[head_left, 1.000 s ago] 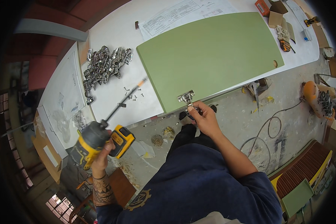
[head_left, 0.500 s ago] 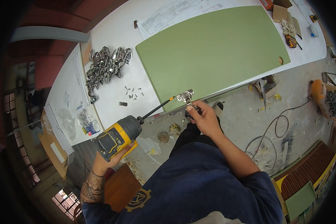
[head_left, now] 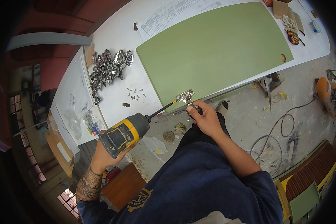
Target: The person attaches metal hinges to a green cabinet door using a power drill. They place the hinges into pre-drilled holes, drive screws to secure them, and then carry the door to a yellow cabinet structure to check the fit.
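A yellow and black cordless drill point(head_left: 125, 134) is in my left hand point(head_left: 105, 156), fingers wrapped around its handle. Its long black bit point(head_left: 161, 111) points up and right, the tip touching or just beside a silver cabinet hinge point(head_left: 185, 96). This hinge lies at the near edge of a green panel point(head_left: 216, 52). My right hand point(head_left: 204, 118) pinches the hinge's arm, which juts past that edge; the fingers hide part of it. To the left, several small screws point(head_left: 135, 93) lie scattered on the white table, near a small metal piece point(head_left: 126, 105).
A heap of hinges point(head_left: 110, 67) lies on the white table point(head_left: 117, 37) at the left. Printed drawings point(head_left: 166, 18) stick out beyond the panel. A tape measure point(head_left: 293, 37) and an open cardboard box point(head_left: 282, 8) sit far right. A cable point(head_left: 276, 123) curls across the floor.
The drill has shifted slightly right and its body has turned, with the bit tip still at the hinge. My right hand keeps its hold. The whole view has moved a little.
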A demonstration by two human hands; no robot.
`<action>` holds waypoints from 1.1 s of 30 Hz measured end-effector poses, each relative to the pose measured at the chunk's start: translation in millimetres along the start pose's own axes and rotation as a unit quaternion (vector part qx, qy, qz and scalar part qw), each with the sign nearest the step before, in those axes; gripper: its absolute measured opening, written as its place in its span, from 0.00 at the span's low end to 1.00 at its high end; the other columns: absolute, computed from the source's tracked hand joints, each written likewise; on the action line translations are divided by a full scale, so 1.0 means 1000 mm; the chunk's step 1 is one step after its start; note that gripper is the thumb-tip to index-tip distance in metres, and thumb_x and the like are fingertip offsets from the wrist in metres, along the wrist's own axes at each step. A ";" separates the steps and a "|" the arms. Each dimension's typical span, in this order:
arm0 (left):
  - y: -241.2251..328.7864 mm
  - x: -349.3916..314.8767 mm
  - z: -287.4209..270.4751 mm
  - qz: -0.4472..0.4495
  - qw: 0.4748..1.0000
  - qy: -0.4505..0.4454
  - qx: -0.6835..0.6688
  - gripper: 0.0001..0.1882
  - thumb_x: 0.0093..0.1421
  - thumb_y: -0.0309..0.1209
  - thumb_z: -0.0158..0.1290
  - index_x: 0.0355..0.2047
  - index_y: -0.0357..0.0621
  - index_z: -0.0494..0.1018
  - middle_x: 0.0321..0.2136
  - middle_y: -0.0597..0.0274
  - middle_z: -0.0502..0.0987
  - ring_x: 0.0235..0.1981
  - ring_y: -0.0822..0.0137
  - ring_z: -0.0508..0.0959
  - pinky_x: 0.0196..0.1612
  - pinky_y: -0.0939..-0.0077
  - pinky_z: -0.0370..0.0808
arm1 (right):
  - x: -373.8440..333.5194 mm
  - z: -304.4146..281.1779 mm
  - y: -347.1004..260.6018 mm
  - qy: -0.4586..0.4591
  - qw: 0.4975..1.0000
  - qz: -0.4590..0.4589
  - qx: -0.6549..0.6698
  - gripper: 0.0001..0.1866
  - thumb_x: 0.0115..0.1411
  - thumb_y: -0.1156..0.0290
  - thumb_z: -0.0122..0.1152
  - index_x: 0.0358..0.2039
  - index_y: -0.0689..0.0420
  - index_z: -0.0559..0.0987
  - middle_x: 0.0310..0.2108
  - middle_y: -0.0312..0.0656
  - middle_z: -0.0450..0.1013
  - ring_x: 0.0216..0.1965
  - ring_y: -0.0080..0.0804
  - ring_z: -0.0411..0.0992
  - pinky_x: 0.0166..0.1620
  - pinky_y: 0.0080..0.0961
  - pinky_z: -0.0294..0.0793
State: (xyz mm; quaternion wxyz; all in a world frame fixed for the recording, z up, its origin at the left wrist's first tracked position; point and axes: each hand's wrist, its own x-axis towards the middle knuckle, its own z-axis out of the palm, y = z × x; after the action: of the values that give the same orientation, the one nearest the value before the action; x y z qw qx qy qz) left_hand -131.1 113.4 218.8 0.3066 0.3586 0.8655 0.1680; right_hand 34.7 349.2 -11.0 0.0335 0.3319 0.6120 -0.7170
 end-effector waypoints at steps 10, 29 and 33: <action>0.008 0.006 -0.009 0.031 0.999 -0.010 0.007 0.11 0.55 0.31 0.68 0.39 0.45 0.83 0.33 0.60 0.85 0.33 0.61 0.86 0.39 0.71 0.81 | 0.000 0.000 0.002 0.006 1.000 -0.022 -0.016 0.16 0.65 0.56 0.65 0.42 0.55 0.81 0.25 0.40 0.76 0.25 0.29 0.70 0.33 0.29 0.70; 0.016 0.009 -0.011 -0.010 0.995 -0.059 0.078 0.10 0.62 0.40 0.62 0.41 0.55 0.84 0.38 0.67 0.86 0.39 0.63 0.85 0.45 0.64 0.74 | 0.000 -0.002 -0.002 0.004 0.999 -0.014 -0.051 0.16 0.63 0.53 0.65 0.42 0.52 0.82 0.21 0.42 0.74 0.22 0.34 0.71 0.30 0.34 0.70; 0.021 0.012 -0.011 -0.002 0.995 -0.059 0.075 0.10 0.62 0.40 0.62 0.41 0.56 0.84 0.38 0.67 0.86 0.38 0.63 0.85 0.45 0.64 0.73 | 0.000 -0.003 0.001 0.007 0.999 -0.016 -0.050 0.17 0.63 0.52 0.65 0.42 0.52 0.82 0.22 0.42 0.75 0.22 0.35 0.72 0.30 0.34 0.70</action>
State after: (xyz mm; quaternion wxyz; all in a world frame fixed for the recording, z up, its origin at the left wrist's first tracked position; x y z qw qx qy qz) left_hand -134.3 135.4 232.7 0.3294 0.3885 0.8568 0.0808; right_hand 35.9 351.4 -12.0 0.0347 0.3249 0.6528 -0.6834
